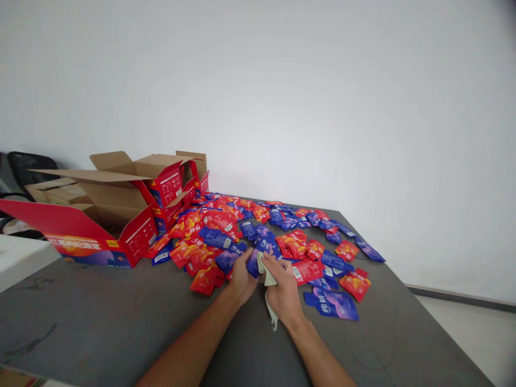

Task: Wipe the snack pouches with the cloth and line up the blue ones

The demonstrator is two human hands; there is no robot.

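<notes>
Head view shows the left hand (242,278) gripping a blue sachet (253,263) at the pile's near edge on the bench (100,317), while the right hand (284,293), touching alongside, is closed on a pale cloth (268,279) pressed against it.

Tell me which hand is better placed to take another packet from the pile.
Probably the left hand. It grips only a blue packet and lies beside the pile. The right hand holds a pale cloth.
</notes>
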